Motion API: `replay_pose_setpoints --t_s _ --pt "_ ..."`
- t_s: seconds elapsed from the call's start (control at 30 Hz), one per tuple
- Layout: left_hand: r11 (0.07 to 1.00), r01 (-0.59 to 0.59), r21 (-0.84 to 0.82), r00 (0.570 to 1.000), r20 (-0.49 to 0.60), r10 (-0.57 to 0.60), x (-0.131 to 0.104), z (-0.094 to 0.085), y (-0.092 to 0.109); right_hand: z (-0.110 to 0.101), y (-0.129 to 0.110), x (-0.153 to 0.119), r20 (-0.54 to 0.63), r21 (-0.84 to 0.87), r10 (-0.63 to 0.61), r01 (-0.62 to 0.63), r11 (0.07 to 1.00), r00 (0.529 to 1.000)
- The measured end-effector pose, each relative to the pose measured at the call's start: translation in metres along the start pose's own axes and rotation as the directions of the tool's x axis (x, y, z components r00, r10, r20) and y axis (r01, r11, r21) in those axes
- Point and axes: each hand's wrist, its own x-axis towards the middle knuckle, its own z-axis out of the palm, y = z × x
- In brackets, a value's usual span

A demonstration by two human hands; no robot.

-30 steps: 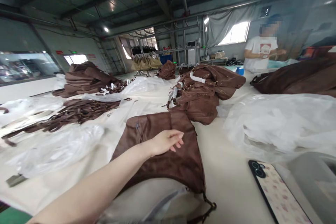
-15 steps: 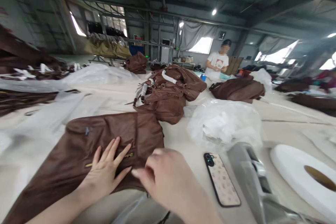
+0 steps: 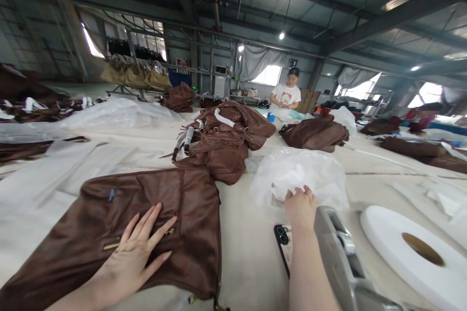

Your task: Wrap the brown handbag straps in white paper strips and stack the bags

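Note:
A brown leather bag point(image 3: 197, 233) lies flat on the table in front of me, with a small gold zip and a label on its face. My left hand point(image 3: 140, 245) rests on it, fingers spread and pressing flat. Stretched forward, my right hand point(image 3: 302, 201) is at the near side of a clear plastic bag point(image 3: 324, 175) with white pieces inside. Its fingers look slightly apart and bent downward; the fingertips are hidden, and nothing shows in them. Under my right forearm, a phone point(image 3: 282, 240) is partly covered.
A grey tape dispenser point(image 3: 337, 248) and a large white roll point(image 3: 386, 233) stand at the right. Brown handbags point(image 3: 226, 150) with wrapped handles are piled ahead, another brown bag point(image 3: 315, 133) beside them. A person point(image 3: 286, 97) stands across the table. Plastic sheeting point(image 3: 116, 114) lies at left.
My right hand has left the near edge of the leather bag and moved forward and right to the plastic bag. My left hand stays flat on the leather.

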Motion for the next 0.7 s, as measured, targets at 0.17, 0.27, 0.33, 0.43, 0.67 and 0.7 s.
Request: replay_pose_setpoints --t_s 0.17,0.27,0.33,0.43,0.67,0.7 --pt "1.0 0.004 0.009 1.0 0.011 -0.004 -0.001 -0.002 0.0 0.025 0.009 -0.002 0.015 -0.02 -0.027 0.028 0.999 1.0" --pt "1.0 0.004 0.005 1.0 0.026 -0.004 -0.001 -0.005 0.0 0.021 0.002 -0.001 -0.005 -0.028 -0.02 0.02 0.999 1.0" --pt "1.0 0.015 -0.007 0.999 0.04 -0.015 -0.001 -0.008 0.001 0.006 -0.009 -0.002 -0.032 -0.027 -0.028 0.028 0.999 0.999" --pt "0.999 0.031 -0.031 0.997 0.065 -0.029 0.0 -0.011 0.002 -0.031 -0.034 -0.014 -0.046 -0.002 -0.132 0.132 0.991 0.99" --pt "0.987 0.103 -0.126 0.983 0.163 -0.082 0.006 -0.05 0.024 -0.106 -0.104 -0.104 -0.06 0.374 -0.571 0.549 0.748 0.819" --pt "0.979 0.111 -0.169 0.983 0.165 -0.083 0.007 -0.064 0.033 -0.109 -0.114 -0.12 -0.066 0.469 -0.633 0.584 0.663 0.771"
